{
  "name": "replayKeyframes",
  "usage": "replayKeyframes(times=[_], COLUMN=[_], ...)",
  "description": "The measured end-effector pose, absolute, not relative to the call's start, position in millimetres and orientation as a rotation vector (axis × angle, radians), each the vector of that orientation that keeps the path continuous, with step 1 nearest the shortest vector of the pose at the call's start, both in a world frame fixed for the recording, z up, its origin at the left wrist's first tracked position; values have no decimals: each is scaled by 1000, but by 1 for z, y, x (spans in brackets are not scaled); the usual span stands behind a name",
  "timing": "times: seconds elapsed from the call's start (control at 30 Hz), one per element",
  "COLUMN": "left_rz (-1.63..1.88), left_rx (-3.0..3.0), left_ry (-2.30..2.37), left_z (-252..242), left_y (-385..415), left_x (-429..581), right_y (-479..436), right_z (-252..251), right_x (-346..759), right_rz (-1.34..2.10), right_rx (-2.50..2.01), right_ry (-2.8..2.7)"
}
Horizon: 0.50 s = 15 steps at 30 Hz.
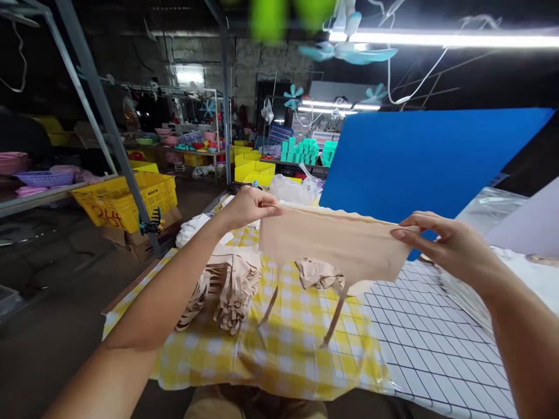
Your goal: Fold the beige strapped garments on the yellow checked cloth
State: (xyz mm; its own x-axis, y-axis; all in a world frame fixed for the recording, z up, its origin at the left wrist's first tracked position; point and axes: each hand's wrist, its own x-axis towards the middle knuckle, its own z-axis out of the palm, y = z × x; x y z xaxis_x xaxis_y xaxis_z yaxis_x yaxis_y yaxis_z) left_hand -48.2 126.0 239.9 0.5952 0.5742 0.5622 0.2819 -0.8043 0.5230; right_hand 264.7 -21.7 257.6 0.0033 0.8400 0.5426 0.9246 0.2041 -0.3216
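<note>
Above the checked cloth (288, 366), the left hand (250, 207) and right hand (449, 244) pinch a beige fabric piece (332, 241) taut, apparently mid-handling, with a strappy pile (236, 270) (finished or waiting, I can't tell) on the cloth's left side.

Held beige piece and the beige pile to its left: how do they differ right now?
The held beige piece is raised, spread between the left hand and the right hand; the beige pile lies on the yellow checked cloth.
The held beige piece hangs fairly flat, with two narrow strips dangling below; the beige pile is heaped, with many strips bunched together.
Both look like beige fabric with narrow strips.
</note>
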Motion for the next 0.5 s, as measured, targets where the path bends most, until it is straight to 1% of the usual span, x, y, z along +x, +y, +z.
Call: replayKeyframes(times=[0.27, 0.5], left_rz=[1055, 1137], left_rx=[2555, 2442], left_ry=[719, 633], left_z=[254, 261], left_y=[137, 123], left_x=[-39, -48], right_y=[-13, -29], right_z=[277, 287], right_x=[269, 266], right_rz=[-286, -486], right_rx=[-1735, -1641], right_ry=[-1967, -1949])
